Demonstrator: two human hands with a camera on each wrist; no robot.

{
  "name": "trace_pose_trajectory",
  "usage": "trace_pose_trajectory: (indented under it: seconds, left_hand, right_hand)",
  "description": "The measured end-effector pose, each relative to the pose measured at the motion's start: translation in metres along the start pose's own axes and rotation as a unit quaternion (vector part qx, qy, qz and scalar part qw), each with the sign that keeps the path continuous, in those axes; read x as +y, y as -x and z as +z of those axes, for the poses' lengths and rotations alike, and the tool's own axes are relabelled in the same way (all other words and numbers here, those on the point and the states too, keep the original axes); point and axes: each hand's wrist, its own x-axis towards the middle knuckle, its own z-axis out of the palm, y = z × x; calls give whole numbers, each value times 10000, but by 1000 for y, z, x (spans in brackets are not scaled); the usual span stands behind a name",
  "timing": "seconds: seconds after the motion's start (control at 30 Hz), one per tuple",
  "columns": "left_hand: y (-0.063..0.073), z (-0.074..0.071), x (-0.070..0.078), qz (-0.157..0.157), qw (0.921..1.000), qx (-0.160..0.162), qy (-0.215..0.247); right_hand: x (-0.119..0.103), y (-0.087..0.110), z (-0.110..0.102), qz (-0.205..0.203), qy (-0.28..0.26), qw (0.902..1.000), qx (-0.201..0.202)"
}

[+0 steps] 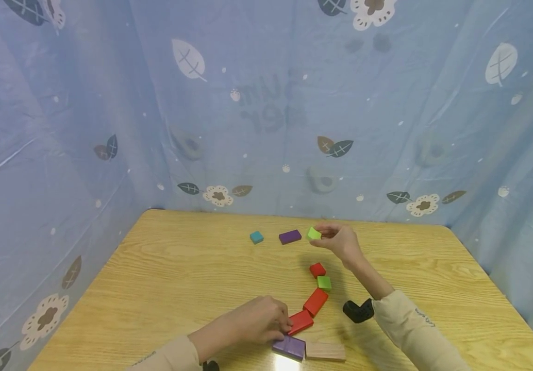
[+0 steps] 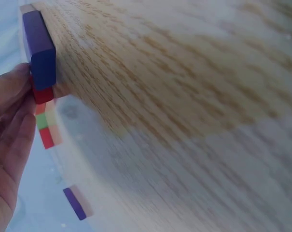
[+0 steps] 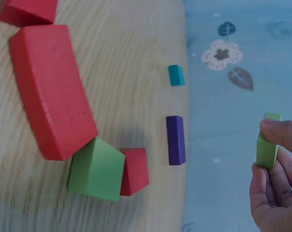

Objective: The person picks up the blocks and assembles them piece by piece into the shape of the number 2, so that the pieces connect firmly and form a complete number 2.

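Head: right hand (image 1: 340,242), pinching a lime block (image 1: 313,234) above the table (image 1: 178,278); left hand (image 1: 259,318) at a red block (image 1: 301,322) and purple block (image 1: 288,348), perhaps steadying them.

Left wrist: left hand near purple block (gripping or merely touching, cannot tell).

Right wrist: lime block pinched by its sides, likely for fine control.
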Motion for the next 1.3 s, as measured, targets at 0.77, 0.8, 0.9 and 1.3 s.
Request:
trace_pose_trajectory:
  seconds: [0.77, 0.8, 0.9, 1.3]
  left_hand:
    - [-1, -4, -1, -58, 9999, -103, -16]
    - [-1, -4, -1, -65, 9999, -112, -6]
    - [-1, -4, -1, -71, 9999, -128, 2]
    - [-1, -2, -2, -75, 9999, -118, 61]
  right_hand:
    - [20, -2, 11, -813, 1336, 9877, -3]
    - [21, -3, 11, -876, 1444, 9856, -5]
    - [25, -4, 14, -1047, 1690, 9800, -38]
    - [24, -4, 22, -963, 2174, 9709, -283]
